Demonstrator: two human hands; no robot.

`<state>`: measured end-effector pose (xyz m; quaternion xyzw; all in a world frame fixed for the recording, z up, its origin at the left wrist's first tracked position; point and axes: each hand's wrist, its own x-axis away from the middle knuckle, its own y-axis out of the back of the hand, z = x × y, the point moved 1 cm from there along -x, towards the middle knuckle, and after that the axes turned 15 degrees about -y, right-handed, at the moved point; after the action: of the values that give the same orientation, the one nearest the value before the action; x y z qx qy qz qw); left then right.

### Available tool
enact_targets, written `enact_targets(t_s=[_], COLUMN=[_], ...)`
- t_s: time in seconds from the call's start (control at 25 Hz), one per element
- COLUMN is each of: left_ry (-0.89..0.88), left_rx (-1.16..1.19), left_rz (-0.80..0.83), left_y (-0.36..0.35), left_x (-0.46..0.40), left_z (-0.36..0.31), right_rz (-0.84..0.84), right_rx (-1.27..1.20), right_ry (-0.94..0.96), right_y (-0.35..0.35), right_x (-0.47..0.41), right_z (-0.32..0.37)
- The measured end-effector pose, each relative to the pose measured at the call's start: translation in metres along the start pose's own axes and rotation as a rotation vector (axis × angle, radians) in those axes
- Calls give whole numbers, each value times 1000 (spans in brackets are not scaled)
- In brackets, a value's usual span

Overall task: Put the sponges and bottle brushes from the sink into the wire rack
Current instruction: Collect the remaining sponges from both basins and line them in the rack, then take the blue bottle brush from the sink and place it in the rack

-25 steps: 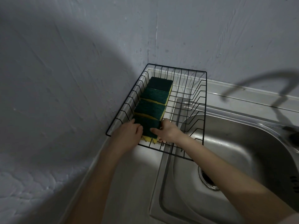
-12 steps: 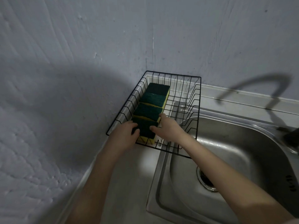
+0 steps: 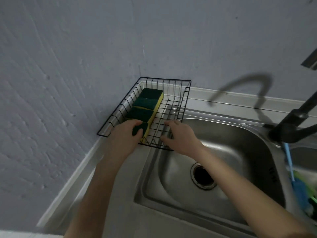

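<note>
A black wire rack (image 3: 186, 91) sits in the wall corner, its near right part over the sink's edge. Several green-and-yellow sponges (image 3: 148, 100) lie in a row along its left side. My left hand (image 3: 126, 134) rests on the nearest sponge (image 3: 143, 130), thumb and fingers around its near end. My right hand (image 3: 180, 135) hovers over the rack's bare right half, fingers spread and holding nothing. A blue bottle brush (image 3: 291, 170) and a green one (image 3: 310, 188) lie in the second basin at the right edge.
The steel sink basin (image 3: 240, 152) with its drain (image 3: 203, 176) lies below my right arm. A black faucet (image 3: 291, 122) stands at the right. Grey walls close the left and back. A narrow steel counter strip (image 3: 120, 194) runs beside the sink.
My right hand has let go of the nearest sponge and moved right over the rack's empty half. The left hand stays on that sponge. The view has swung right, showing the brushes.
</note>
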<state>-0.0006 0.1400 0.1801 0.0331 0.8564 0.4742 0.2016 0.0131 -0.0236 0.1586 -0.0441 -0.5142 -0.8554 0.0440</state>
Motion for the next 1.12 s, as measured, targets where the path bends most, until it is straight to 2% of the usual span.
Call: enact_targets(t_s=[0.12, 0.32, 0.68, 1.12], left_ry=[3, -7, -38, -100], left_rx=[11, 22, 39, 150], left_rz=[-27, 30, 196, 429], left_y=[-16, -52, -139, -243], left_x=[5, 12, 22, 11], left_z=[-39, -103, -204, -314], right_rz=[-66, -111, -90, -74], right_rx=[-26, -33, -55, -76], right_ry=[18, -47, -138, -336], right_y=[19, 45, 81, 112], right_x=[18, 50, 101, 130], right_z=[-34, -100, -220, -351])
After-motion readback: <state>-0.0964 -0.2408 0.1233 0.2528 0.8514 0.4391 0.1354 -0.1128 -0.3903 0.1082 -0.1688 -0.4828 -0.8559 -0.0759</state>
